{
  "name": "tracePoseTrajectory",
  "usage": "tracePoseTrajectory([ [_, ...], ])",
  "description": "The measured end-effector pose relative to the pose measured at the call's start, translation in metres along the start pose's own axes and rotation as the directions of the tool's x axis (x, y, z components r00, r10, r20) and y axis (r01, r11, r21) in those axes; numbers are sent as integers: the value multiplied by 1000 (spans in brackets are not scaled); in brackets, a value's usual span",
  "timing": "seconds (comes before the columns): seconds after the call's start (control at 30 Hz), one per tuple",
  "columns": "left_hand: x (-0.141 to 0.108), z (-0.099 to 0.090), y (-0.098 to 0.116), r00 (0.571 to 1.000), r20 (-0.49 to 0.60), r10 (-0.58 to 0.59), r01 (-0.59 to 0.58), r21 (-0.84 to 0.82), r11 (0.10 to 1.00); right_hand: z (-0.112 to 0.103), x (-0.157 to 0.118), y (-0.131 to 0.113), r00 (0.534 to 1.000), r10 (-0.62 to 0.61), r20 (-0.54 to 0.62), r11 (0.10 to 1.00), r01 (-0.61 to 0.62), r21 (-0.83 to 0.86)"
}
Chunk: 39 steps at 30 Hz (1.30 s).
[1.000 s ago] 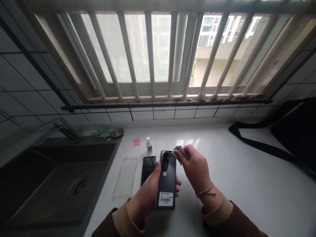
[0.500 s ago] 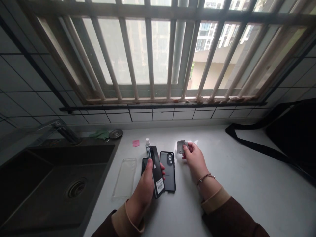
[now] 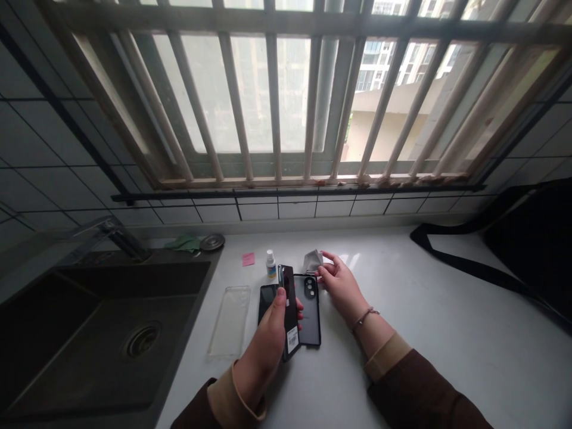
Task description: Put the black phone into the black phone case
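My left hand (image 3: 267,338) is wrapped round a dark smartphone (image 3: 292,319), thumb along one edge, with a white barcode sticker low on its back. Between the fingertips of my right hand (image 3: 343,287) is a small grey cloth (image 3: 313,261), its folds standing up above the counter. Just below the cloth lies a black phone case (image 3: 311,319) with a camera cutout, partly covered by the held phone. Another dark phone-like slab (image 3: 267,298) lies flat behind my left hand, mostly hidden. Left of it rests a clear phone case (image 3: 229,322). A small white bottle (image 3: 270,265) stands upright behind.
A pink note (image 3: 248,259) lies on the white counter (image 3: 429,333). At the left is a dark sink (image 3: 89,345) with a faucet (image 3: 120,238), a green cloth (image 3: 184,243) and a metal drain cover (image 3: 212,242). A black bag (image 3: 531,238) with a strap sits at the right.
My right hand has moved left with the grey cloth, closer to the held phone. The phone in my left hand has turned more edge-on and shifted slightly right, showing more of the bottle.
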<state>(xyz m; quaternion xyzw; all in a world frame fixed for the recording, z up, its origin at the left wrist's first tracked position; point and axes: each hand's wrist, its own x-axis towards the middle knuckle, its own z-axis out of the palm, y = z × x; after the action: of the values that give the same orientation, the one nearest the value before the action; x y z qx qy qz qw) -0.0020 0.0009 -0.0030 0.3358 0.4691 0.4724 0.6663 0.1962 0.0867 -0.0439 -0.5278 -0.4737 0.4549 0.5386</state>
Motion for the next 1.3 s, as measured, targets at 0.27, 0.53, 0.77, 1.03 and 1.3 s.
tracePoseTrajectory([
  [0.27, -3, 5, 12, 998, -43, -36, 28, -163, 986, 16, 11, -27, 982, -155, 105, 950, 178, -257],
  [0.53, -2, 8, 16, 994, -65, -84, 67, -224, 972, 38, 13, -8, 955, -201, 220, 873, 276, -402],
  [0.77, -2, 6, 14, 996, -56, -75, 60, -237, 970, 30, 3, -7, 930, -227, 288, 855, 333, -399],
  [1.03, -1, 4, 9, 995, -37, -94, 82, -252, 964, 29, -2, -10, 907, -233, 352, 866, 358, -349],
  [1.3, -1, 4, 8, 995, -19, -97, 90, -216, 972, 27, 11, -13, 963, -196, 184, 897, 251, -363],
])
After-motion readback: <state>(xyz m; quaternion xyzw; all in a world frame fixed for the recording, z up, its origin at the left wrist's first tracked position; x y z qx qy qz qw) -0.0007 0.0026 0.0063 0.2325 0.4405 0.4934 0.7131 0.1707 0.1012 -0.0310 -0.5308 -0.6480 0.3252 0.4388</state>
